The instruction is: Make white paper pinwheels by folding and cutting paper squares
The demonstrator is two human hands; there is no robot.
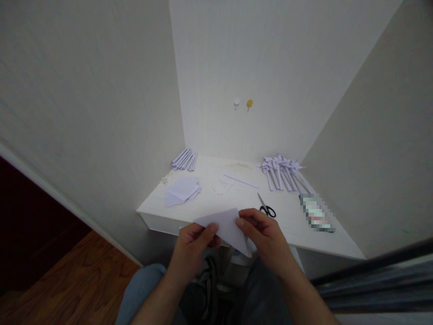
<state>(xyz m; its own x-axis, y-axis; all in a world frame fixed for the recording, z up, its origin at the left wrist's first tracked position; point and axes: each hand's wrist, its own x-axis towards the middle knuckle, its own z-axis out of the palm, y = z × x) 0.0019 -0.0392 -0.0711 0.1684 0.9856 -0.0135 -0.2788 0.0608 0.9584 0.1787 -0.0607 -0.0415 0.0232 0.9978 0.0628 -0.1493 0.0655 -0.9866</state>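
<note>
Folded paper (225, 228), white and roughly triangular, is held in both hands at the front edge of the worktop (291, 231), one corner pointing down toward the person's lap. The left hand (193, 243) has its grip closed on the left end, thumb on the upper face and fingers partly hidden beneath. The right hand (265, 237) has a narrow grip, pinching the right edge between thumb and fingers. Black-handled scissors (264, 206) lie just beyond the right hand, tip toward the back wall. Behind them, a thin white stick (241, 181) lies aslant. Loose white sheets (182, 189) overlap at left; rolled paper tubes (184, 159) lie bunched behind them. Paper pinwheels (282, 168) on tubular stems crowd the rear right corner, near a pixelated, roughly rectangular object (317, 213) whose details cannot be made out.
</note>
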